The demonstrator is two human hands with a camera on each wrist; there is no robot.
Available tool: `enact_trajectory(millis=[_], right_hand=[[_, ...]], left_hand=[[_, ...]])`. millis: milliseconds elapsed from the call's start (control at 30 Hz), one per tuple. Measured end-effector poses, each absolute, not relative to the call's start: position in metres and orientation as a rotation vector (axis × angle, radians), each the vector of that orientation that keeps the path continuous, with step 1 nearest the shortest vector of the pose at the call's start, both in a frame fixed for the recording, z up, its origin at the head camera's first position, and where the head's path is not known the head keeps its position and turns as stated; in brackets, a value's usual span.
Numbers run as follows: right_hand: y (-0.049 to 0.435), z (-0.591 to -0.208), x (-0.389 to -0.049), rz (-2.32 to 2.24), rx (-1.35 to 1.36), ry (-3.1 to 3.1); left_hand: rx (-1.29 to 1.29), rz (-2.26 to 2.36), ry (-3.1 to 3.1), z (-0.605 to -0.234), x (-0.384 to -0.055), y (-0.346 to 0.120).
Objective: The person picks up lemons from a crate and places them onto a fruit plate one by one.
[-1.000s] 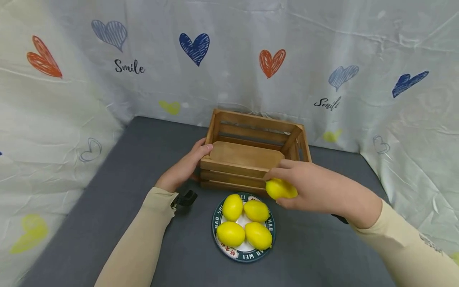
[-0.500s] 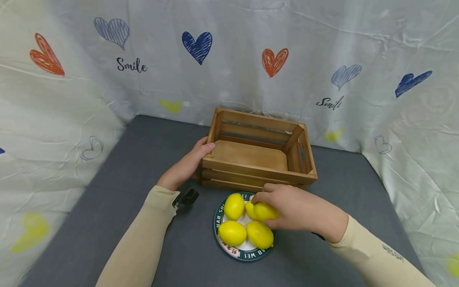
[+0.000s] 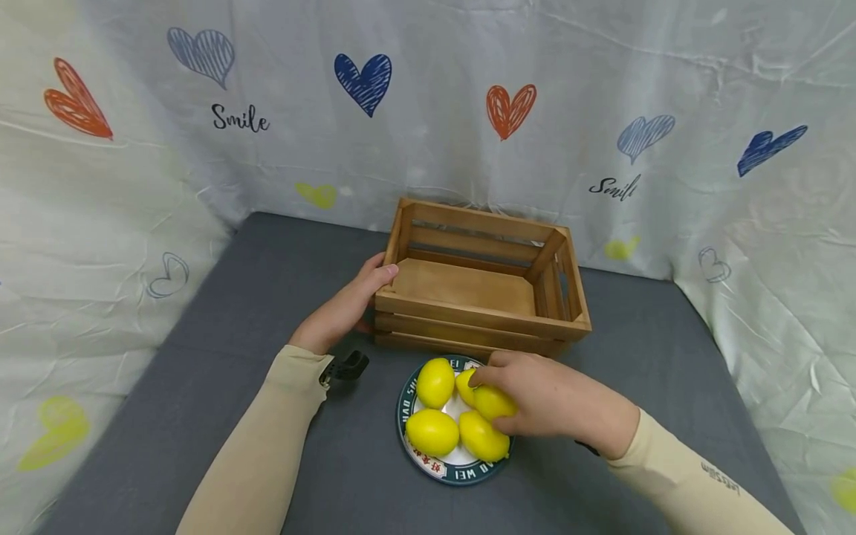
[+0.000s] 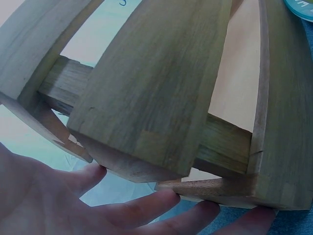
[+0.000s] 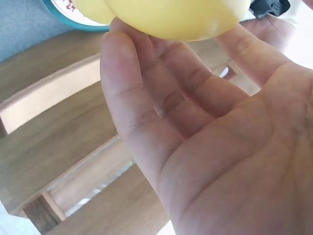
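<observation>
My left hand [image 3: 348, 305] holds the left end of a slatted wooden crate [image 3: 481, 319], thumb at the rim. In the left wrist view its spread fingers [image 4: 146, 208] touch the slat ends. My right hand [image 3: 545, 390] pinches a yellow lemon [image 3: 493, 402] between thumb and fingertips, over the right side of a round plate [image 3: 409, 455]. In the right wrist view that lemon [image 5: 181, 19] shows at the fingertips. Several other lemons lie on the plate; one, a back lemon [image 3: 464, 386], is partly covered by the held one. The crate's visible floor is bare wood.
A dark grey cloth [image 3: 321, 461] covers the table. The crate stands behind the plate, close to a white curtain [image 3: 435, 134] printed with hearts. Curtain also hangs along the left and right sides.
My right hand has carried the lemon from the crate's front right corner toward me and left, to above the plate. My left hand has stayed on the crate.
</observation>
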State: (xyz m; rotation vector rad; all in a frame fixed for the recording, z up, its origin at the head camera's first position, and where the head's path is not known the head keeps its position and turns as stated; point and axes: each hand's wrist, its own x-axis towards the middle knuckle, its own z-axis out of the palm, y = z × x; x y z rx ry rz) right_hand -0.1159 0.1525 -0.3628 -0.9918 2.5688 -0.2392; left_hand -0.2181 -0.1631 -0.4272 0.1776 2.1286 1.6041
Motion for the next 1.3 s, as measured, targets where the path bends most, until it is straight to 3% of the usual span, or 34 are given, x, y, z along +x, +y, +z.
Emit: enact_trajectory(millis=[1300], right_hand=[[0.165,-0.388,-0.108,-0.276,-0.818,2.617]], left_hand=[[0.169,1.599,2.130,-0.431,-0.222,-0.162]])
